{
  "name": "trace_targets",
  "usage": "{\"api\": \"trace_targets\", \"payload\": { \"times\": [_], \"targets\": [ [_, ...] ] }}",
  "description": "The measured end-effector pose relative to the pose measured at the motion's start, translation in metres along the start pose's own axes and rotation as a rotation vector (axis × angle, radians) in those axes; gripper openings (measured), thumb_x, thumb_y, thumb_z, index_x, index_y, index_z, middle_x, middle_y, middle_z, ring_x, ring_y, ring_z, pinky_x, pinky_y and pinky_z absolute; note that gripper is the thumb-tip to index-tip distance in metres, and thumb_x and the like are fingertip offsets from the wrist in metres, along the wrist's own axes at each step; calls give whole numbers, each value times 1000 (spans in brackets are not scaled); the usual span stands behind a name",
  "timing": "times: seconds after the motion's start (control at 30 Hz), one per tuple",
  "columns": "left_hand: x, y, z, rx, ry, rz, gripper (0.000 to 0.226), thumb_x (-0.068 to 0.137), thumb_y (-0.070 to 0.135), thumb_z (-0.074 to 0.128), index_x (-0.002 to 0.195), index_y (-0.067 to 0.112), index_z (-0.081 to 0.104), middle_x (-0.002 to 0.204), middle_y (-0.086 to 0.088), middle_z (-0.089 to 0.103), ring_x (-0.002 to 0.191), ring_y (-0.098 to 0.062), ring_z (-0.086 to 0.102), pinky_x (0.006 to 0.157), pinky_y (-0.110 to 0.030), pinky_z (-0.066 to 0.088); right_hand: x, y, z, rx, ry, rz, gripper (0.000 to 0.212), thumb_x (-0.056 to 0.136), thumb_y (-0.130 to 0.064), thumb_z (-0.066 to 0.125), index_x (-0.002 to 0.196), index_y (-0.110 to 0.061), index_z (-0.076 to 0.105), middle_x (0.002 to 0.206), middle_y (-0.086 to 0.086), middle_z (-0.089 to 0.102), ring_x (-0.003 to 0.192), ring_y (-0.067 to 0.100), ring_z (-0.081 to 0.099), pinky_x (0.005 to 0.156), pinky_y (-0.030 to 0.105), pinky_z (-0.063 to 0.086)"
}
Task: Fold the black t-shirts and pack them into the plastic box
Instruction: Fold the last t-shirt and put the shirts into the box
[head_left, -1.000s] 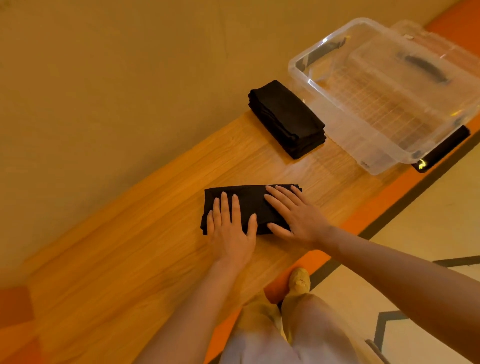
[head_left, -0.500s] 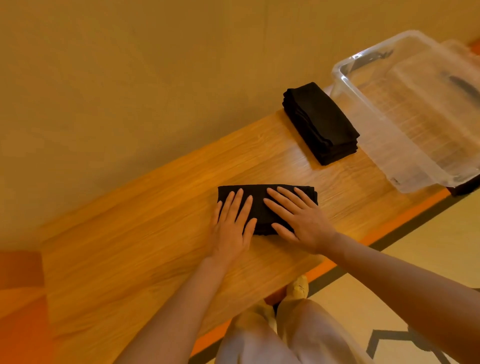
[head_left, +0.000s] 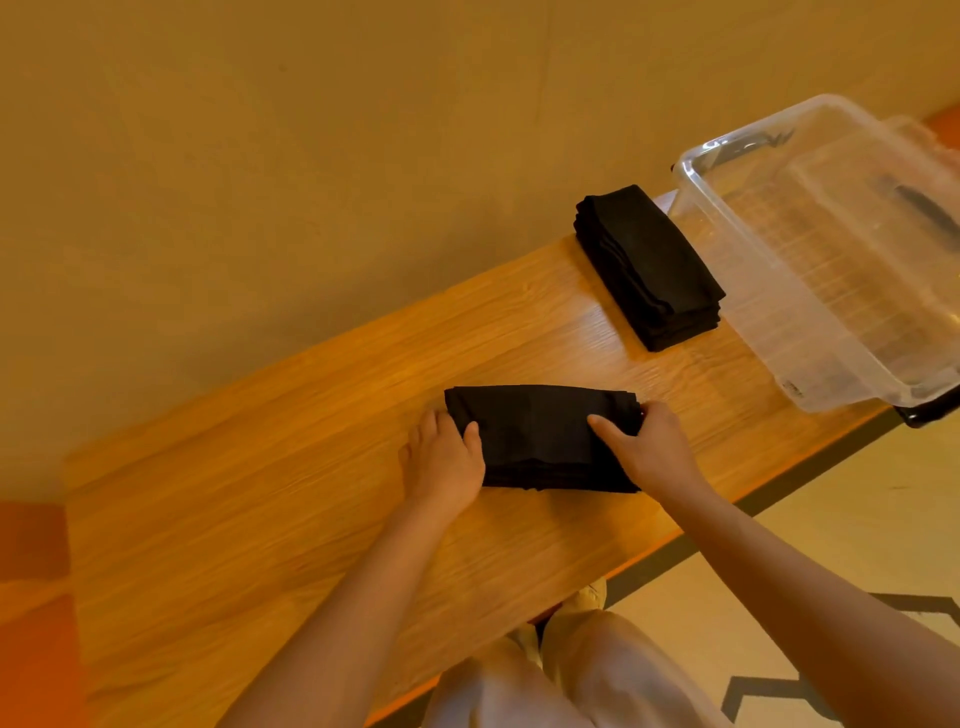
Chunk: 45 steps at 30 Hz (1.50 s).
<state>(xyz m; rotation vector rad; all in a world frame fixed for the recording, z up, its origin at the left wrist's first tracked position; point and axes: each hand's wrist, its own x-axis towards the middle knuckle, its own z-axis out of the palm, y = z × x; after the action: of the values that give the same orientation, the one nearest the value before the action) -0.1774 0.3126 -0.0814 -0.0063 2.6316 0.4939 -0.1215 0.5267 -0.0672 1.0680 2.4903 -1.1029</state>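
A wooden table (head_left: 270, 499) runs diagonally from the lower left of the frame toward the upper right, set against a plain tan wall. Just left of centre, the left hand (head_left: 442, 463) grips the left end of a folded black t-shirt (head_left: 540, 436), thumb on top of the cloth and fingers tucked at its edge. The t-shirt lies flat on the table at the middle of the frame. At its right end the right hand (head_left: 649, 447) grasps it the same way, thumb laid on top, fingers curled round the end. Further right and higher, a stack of folded black t-shirts (head_left: 649, 270) sits on the table, just beside the clear plastic box (head_left: 810, 291) at the upper right, which holds no shirts.
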Motion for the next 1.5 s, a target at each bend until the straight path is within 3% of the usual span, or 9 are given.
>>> {"api": "trace_targets", "payload": {
  "times": [0.2,0.4,0.57,0.63,0.77,0.93,1.13,1.27,1.5],
  "targets": [
    [-2,26,4,-83,-55,-97,56,104,34,32,149,2,21,153,-15,23,138,-29,28,114,-40,28,20,-5,7,61,-48,213,67,71,-45,80,114,-1,52,106,12,59,99,31,59,83,47,54],
    [16,24,-23,-713,-242,-332,35,90,21,65,119,9,49,116,-6,57,103,-24,57,84,-35,50,18,-14,-3,216,-132,314,52,73,-31,83,103,-2,53,87,8,55,94,29,56,69,37,45],
    [20,18,-42,-916,-520,-454,45,76,19,79,115,6,61,105,-16,67,95,-31,66,87,-42,55,17,-16,-11,321,-225,376,64,69,-27,86,117,0,52,111,12,58,109,34,56,87,44,50],
    [19,17,-43,-936,-576,-460,44,75,18,80,114,6,63,107,-16,68,97,-31,66,86,-42,55,15,-14,-12,360,-267,380,64,70,-26,85,121,-4,53,115,13,59,105,31,57,83,42,50],
    [17,14,-44,-973,-587,-407,38,78,15,76,114,11,63,108,-14,68,98,-30,65,75,-38,54,10,-10,-12,423,-261,306,57,74,-19,81,121,-13,49,107,6,56,95,23,55,74,35,47],
    [11,7,-43,-1022,-519,-242,32,83,14,71,115,16,64,111,-9,68,102,-25,64,79,-34,53,7,-6,-16,473,-273,211,60,75,-15,80,122,-22,43,110,4,53,95,22,55,66,31,47],
    [2,-13,-26,-1000,-437,-192,35,83,27,73,116,21,62,115,-4,68,105,-20,64,89,-34,52,5,5,-23,477,-337,223,65,73,-22,82,123,-21,40,110,6,56,96,22,59,73,34,51],
    [0,-17,-28,-1055,-448,-218,27,85,26,70,110,19,63,110,-4,68,101,-18,64,78,-27,52,7,11,-28,510,-371,241,69,70,-23,83,127,-17,44,114,10,60,102,26,61,94,46,51],
    [7,-17,-41,-1178,-468,-210,36,81,24,72,115,12,65,112,-7,71,106,-23,65,92,-35,51,12,-17,-46,485,-302,130,61,73,-23,82,124,-16,49,106,2,57,93,17,60,69,28,50]
  ]
}}
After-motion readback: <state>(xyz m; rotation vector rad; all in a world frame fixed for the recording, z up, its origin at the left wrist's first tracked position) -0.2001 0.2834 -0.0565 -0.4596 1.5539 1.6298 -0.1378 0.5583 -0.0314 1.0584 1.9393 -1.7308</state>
